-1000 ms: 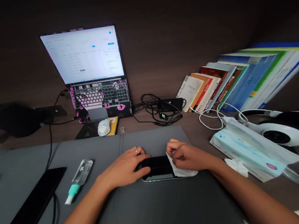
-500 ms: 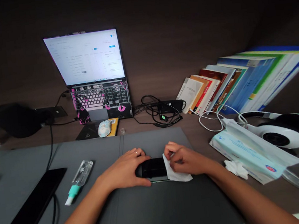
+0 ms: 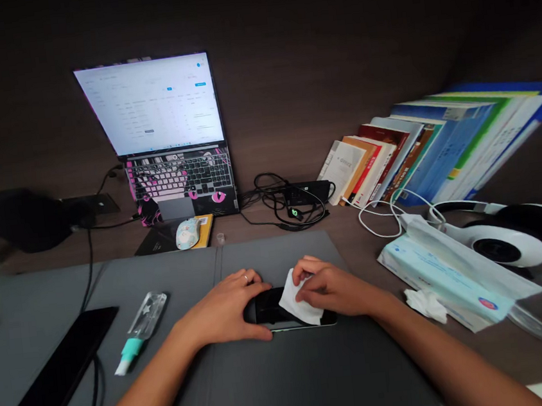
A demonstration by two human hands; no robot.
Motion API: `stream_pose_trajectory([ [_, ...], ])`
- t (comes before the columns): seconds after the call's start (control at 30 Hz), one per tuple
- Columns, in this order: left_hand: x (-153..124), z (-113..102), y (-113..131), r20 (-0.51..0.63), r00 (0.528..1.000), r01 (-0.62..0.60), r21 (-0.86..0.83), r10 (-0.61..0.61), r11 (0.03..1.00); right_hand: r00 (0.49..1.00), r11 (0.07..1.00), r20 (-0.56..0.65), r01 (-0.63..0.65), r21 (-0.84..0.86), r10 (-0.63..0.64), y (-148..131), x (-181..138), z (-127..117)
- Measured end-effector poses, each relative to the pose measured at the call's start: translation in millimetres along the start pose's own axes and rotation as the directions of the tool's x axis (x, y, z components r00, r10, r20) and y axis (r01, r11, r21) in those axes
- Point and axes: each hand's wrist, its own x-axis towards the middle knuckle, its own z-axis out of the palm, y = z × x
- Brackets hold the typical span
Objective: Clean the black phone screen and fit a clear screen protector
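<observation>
A black smartphone (image 3: 269, 306) lies flat on the dark grey desk mat (image 3: 290, 382), its long side running left to right. My left hand (image 3: 228, 307) grips its left end, thumb on the near edge and fingers on the far edge. In my right hand (image 3: 328, 287) a folded white tissue (image 3: 298, 303) is pinched and pressed on the phone's screen, right of the middle. The tissue and the hand cover part of the screen; the phone's right corner shows below the hand.
Left of my arm lie a clear spray bottle (image 3: 141, 326) and a black tablet-like slab (image 3: 56, 374) with a cable. A laptop (image 3: 181, 180) and mouse (image 3: 188, 233) are behind. To the right are a tissue pack (image 3: 448, 275), crumpled tissue (image 3: 426, 305), headphones (image 3: 512, 242) and books (image 3: 416, 155).
My right hand has slid the tissue leftward over the phone's screen, baring the phone's right corner. My left hand still grips the left end.
</observation>
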Motion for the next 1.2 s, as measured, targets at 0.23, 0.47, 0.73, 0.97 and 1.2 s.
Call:
stream_pose_trajectory([
  [0.23,-0.1,0.8,-0.2,-0.028,1.0,-0.01,-0.012,0.009,1.0,0.992,0.997,0.112,0.059,-0.043,-0.054,-11.3,1.6,4.9],
  [0.47,-0.1,-0.2,1.7,-0.014,1.0,-0.003,-0.005,0.003,1.0,0.982,0.984,0.177,0.098,-0.146,-0.072,-15.8,0.3,9.5],
  [0.73,0.5,-1.6,2.5,-0.016,1.0,-0.004,-0.017,0.004,1.0,0.972,0.973,0.21,0.143,-0.179,-0.105,-22.9,-1.1,14.4],
  [0.97,0.1,-0.9,2.0,-0.015,1.0,0.001,-0.023,-0.002,1.0,0.973,0.972,0.195,0.16,-0.175,-0.125,-22.7,-0.9,17.9],
  [1.2,0.2,-0.7,3.2,-0.019,1.0,-0.007,-0.033,0.006,0.999,0.952,0.964,0.241,0.227,-0.14,-0.189,-26.0,-1.1,23.3],
])
